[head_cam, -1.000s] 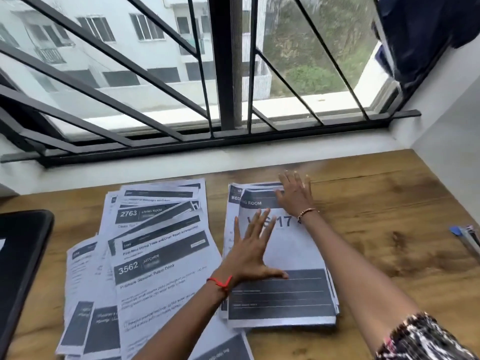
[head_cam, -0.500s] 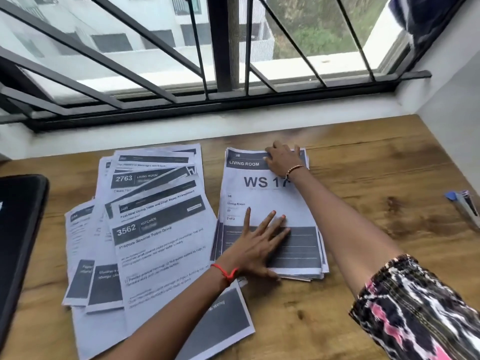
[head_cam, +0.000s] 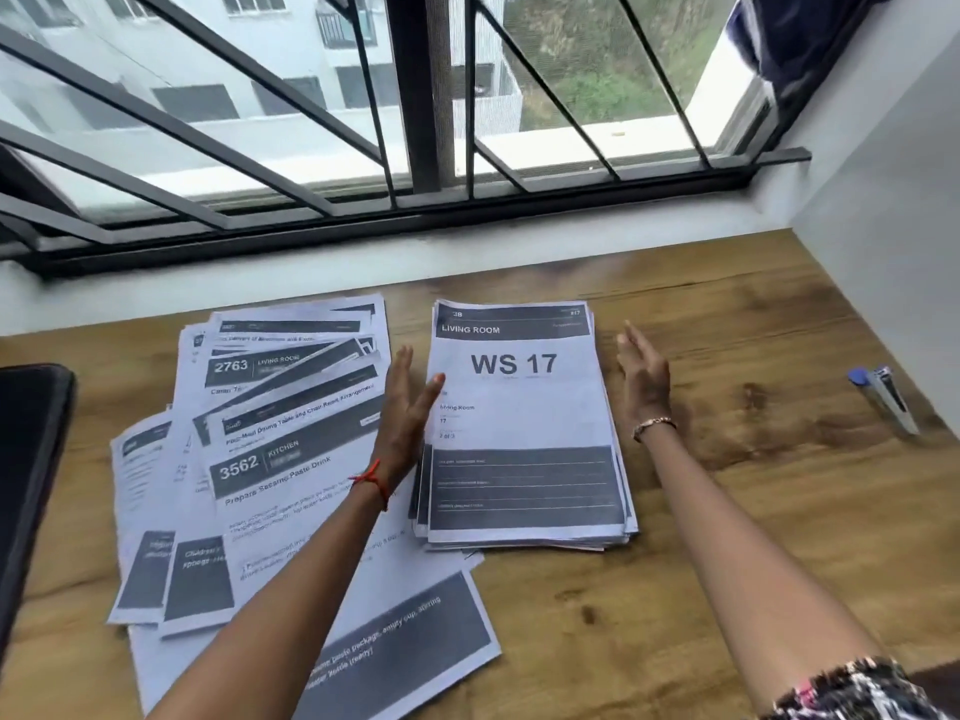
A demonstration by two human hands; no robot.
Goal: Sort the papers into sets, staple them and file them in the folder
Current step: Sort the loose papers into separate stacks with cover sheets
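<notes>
A squared stack of papers [head_cam: 524, 423], topped by a sheet headed "LIVING ROOM WS 17", lies in the middle of the wooden desk. My left hand [head_cam: 408, 407] stands on edge at the stack's left side, fingers straight, thumb touching the top sheet. My right hand [head_cam: 644, 381] stands on edge just off the stack's right side, fingers straight, holding nothing. To the left, several loose sheets [head_cam: 249, 459] lie fanned out and overlapping, one reading "3562 KITCHEN". A dark folder [head_cam: 31, 485] lies at the desk's left edge.
A blue and silver stapler [head_cam: 885, 397] lies near the right wall. A white sill and a barred window [head_cam: 415, 148] run along the back of the wooden desk [head_cam: 727, 511]. Bare wood lies between the stack and the stapler.
Both hands lifted off the top sheet and moved out to the stack's left and right sides, palms facing inward. The stack's edges look more even.
</notes>
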